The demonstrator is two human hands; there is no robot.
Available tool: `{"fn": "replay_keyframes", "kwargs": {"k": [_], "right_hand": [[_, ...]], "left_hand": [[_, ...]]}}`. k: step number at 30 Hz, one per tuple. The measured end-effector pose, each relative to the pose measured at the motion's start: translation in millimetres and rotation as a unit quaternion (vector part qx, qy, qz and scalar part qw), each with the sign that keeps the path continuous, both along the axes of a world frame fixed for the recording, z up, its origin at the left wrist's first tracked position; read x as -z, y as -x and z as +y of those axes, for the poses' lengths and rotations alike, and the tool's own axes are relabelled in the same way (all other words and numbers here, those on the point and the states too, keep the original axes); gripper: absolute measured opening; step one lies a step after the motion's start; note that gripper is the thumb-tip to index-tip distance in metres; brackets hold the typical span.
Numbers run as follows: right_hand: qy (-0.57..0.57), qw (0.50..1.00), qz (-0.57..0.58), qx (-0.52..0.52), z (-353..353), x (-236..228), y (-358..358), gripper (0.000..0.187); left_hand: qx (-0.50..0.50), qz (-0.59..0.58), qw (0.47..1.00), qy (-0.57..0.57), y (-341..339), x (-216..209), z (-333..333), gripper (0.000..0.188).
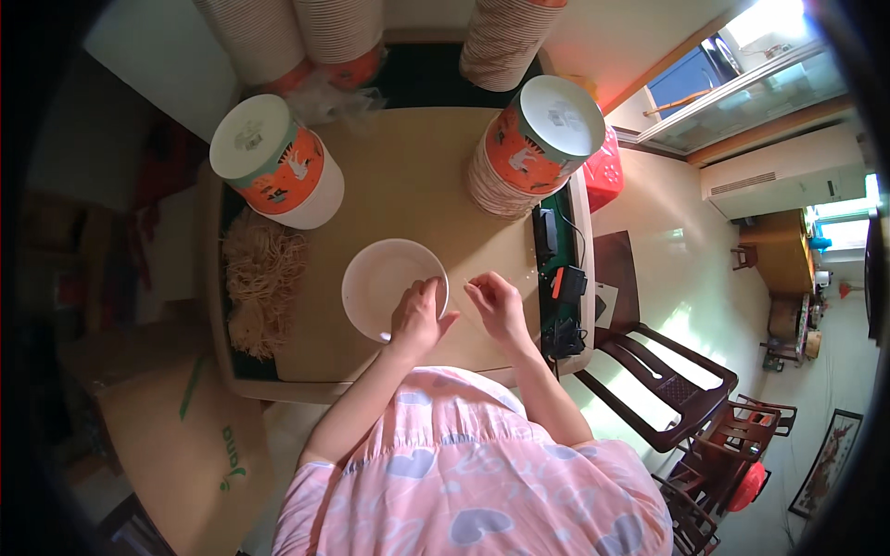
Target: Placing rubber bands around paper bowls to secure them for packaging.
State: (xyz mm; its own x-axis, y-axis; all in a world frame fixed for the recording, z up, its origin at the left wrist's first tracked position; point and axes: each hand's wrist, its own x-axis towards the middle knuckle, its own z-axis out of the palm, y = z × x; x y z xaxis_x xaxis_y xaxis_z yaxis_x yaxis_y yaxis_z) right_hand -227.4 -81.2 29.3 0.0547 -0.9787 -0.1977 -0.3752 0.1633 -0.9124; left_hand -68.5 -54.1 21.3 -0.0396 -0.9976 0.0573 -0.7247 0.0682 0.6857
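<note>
A white paper tub [389, 255] stands with its mouth up on the table in front of me. My left hand [422, 315] is closed over its right rim, fingers on the inside and thumb outside. Just right of the tub, my right hand [498, 304] pinches something thin and pale, too small to make out. At the table's left edge lies a bundle of pale cords [258, 287]. An upside-down orange and white printed tub [295, 176] stands behind the cords. To the back right, a stack of similar printed tubs [528, 153] stands bottom up.
Tall stacks of tubs [505, 42] rise at the back, with a crumpled clear plastic bag [338, 102] nearby. Black adapters [564, 338] and a power strip [547, 232] line the table's right edge. A dark wooden chair [658, 380] stands right; a cardboard box [176, 435] sits lower left.
</note>
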Motion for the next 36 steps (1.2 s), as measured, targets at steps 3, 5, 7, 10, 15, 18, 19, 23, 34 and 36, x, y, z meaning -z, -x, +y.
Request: {"fn": "replay_keyframes", "kwargs": {"k": [3,5,7,10,15,18,19,23,34,36], "right_hand": [[-0.027,0.999,0.023,-0.023,2,-13,-12,0.009],[-0.016,0.997,0.009,-0.079,2,-12,-18,0.011],[-0.012,0.992,-0.034,-0.121,5,19,-22,0.014],[-0.017,0.986,-0.059,-0.156,6,3,-50,0.014],[0.038,0.978,-0.074,-0.189,9,-7,-67,0.011],[0.057,0.975,-0.057,-0.207,11,-9,-67,0.009],[0.061,0.974,-0.048,-0.211,11,-10,-66,0.009],[0.070,0.973,-0.021,-0.220,11,-18,-62,0.009],[0.085,0.969,0.003,-0.233,8,-17,-53,0.013],[0.081,0.969,0.007,-0.233,7,-17,-52,0.013]], "left_hand": [[-0.032,0.066,0.997,-0.018,-4,7,7,0.037],[-0.071,0.120,0.989,-0.052,-17,3,16,0.035],[-0.061,0.144,0.986,-0.066,-31,-13,17,0.036],[-0.062,0.171,0.981,-0.065,-53,-20,29,0.038],[-0.062,0.177,0.979,-0.077,-65,-33,38,0.037],[-0.059,0.192,0.977,-0.067,-62,-37,39,0.037],[-0.058,0.198,0.977,-0.063,-61,-38,39,0.037],[-0.068,0.194,0.976,-0.075,-58,-40,39,0.036],[-0.031,0.202,0.976,-0.078,-54,-35,36,0.034],[-0.030,0.225,0.970,-0.085,-54,-33,35,0.032]]}}
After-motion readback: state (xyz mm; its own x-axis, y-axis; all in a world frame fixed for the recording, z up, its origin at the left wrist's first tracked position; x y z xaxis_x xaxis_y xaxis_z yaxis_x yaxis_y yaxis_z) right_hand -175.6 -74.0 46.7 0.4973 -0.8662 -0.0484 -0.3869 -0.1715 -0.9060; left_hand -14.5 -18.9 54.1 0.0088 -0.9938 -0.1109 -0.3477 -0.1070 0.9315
